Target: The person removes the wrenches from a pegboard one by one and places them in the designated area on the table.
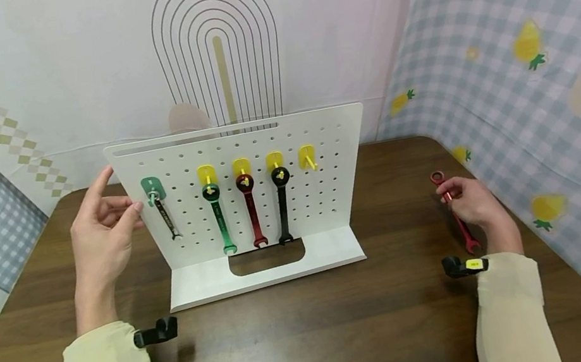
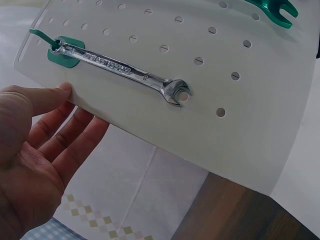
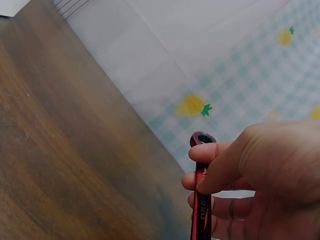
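My left hand [image 1: 103, 234] holds the left edge of a white pegboard [image 1: 194, 223], thumb on the front face and fingers behind it. Close by that thumb, a small silver wrench [image 2: 120, 67] hangs from a green hook [image 1: 153, 188]. A green wrench [image 1: 220, 221], a dark red wrench [image 1: 253, 213] and a black wrench [image 1: 283, 208] hang on yellow hooks further right. The rightmost yellow hook [image 1: 307, 157] carries nothing. Over the table's right side, my right hand [image 1: 473, 202] pinches a red wrench [image 3: 202, 200] near its ring end, its open jaw pointing toward me.
The board stands on a white base with a cutout on the brown wooden table [image 1: 316, 337]. A white printed cloth [image 1: 91, 60] hangs behind, and a blue checked cloth with yellow fruit [image 1: 488, 84] borders the right side.
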Action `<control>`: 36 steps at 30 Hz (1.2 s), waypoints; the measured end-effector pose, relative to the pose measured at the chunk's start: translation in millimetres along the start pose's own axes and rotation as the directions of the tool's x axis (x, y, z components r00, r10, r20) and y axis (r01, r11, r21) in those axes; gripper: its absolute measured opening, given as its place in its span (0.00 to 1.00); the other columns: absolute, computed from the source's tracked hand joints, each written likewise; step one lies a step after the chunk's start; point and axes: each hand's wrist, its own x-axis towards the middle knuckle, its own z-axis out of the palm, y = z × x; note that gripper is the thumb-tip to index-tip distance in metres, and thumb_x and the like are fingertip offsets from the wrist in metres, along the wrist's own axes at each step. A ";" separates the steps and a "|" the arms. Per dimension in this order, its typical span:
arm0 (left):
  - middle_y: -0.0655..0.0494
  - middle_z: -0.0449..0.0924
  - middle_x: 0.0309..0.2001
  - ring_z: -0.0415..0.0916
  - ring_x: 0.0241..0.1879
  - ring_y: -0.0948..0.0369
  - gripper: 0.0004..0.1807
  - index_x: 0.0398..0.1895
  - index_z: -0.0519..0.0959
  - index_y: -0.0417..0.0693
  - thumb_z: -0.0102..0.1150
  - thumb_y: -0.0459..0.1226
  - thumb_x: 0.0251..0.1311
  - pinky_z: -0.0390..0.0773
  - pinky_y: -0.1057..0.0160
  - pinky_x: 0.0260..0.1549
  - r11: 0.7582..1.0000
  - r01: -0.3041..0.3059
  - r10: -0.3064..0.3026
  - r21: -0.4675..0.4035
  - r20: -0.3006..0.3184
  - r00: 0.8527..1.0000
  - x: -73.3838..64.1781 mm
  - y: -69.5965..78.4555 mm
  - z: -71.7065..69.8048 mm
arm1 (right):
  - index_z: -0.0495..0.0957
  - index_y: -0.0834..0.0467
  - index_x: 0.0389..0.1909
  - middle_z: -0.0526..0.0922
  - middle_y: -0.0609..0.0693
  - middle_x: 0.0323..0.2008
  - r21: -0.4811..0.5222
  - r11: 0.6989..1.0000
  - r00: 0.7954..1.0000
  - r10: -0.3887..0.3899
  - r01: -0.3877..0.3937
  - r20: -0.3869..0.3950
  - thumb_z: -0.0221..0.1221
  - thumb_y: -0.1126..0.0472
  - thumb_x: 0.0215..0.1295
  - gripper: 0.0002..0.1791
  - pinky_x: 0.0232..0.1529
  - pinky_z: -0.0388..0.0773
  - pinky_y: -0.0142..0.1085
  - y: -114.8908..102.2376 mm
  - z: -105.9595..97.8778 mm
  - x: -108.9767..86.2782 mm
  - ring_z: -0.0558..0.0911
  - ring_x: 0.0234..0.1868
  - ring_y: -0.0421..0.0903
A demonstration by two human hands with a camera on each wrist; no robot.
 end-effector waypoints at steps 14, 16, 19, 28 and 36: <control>0.50 0.76 0.36 0.78 0.30 0.69 0.41 0.69 0.61 0.70 0.60 0.25 0.58 0.81 0.76 0.29 1.000 0.008 -0.007 0.016 -0.010 1.000 4.5 -16.0 0.0 | 0.73 0.64 0.53 0.75 0.64 0.46 -0.009 0.999 0.999 0.033 -0.033 0.015 0.46 0.73 0.59 0.20 0.31 0.73 0.34 7.3 5.5 3.9 0.73 0.41 0.55; 0.51 0.76 0.36 0.78 0.30 0.69 0.41 0.69 0.60 0.70 0.60 0.26 0.58 0.81 0.76 0.29 1.000 0.011 -0.011 0.018 -0.011 1.000 4.6 -17.1 -0.3 | 0.73 0.64 0.53 0.75 0.63 0.46 -0.009 0.999 0.999 0.038 -0.038 0.018 0.46 0.73 0.59 0.20 0.32 0.73 0.34 8.1 5.9 4.3 0.73 0.41 0.54; 0.50 0.76 0.36 0.78 0.31 0.69 0.41 0.69 0.60 0.70 0.60 0.26 0.59 0.81 0.76 0.29 1.000 0.017 -0.017 0.020 -0.011 1.000 4.4 -16.7 -0.5 | 0.73 0.64 0.53 0.74 0.63 0.45 -0.018 0.999 0.999 0.041 -0.041 0.020 0.47 0.73 0.59 0.20 0.31 0.72 0.34 10.4 6.3 5.3 0.73 0.40 0.54; 0.45 0.77 0.37 0.78 0.30 0.68 0.41 0.69 0.61 0.70 0.59 0.25 0.58 0.81 0.76 0.29 1.000 0.016 -0.016 0.011 -0.004 1.000 1.2 -4.6 -0.5 | 0.74 0.63 0.54 0.73 0.64 0.48 -0.051 0.997 0.998 0.063 -0.062 0.022 0.49 0.70 0.60 0.20 0.33 0.71 0.36 12.7 9.1 5.1 0.71 0.41 0.55; 0.45 0.77 0.36 0.78 0.29 0.69 0.40 0.69 0.62 0.68 0.59 0.24 0.58 0.81 0.76 0.29 1.000 0.012 -0.012 -0.005 0.000 1.000 -2.1 6.5 -0.1 | 0.74 0.63 0.55 0.74 0.64 0.48 -0.034 0.994 0.994 0.106 -0.105 0.026 0.48 0.70 0.60 0.21 0.34 0.70 0.36 12.2 12.5 4.3 0.71 0.42 0.55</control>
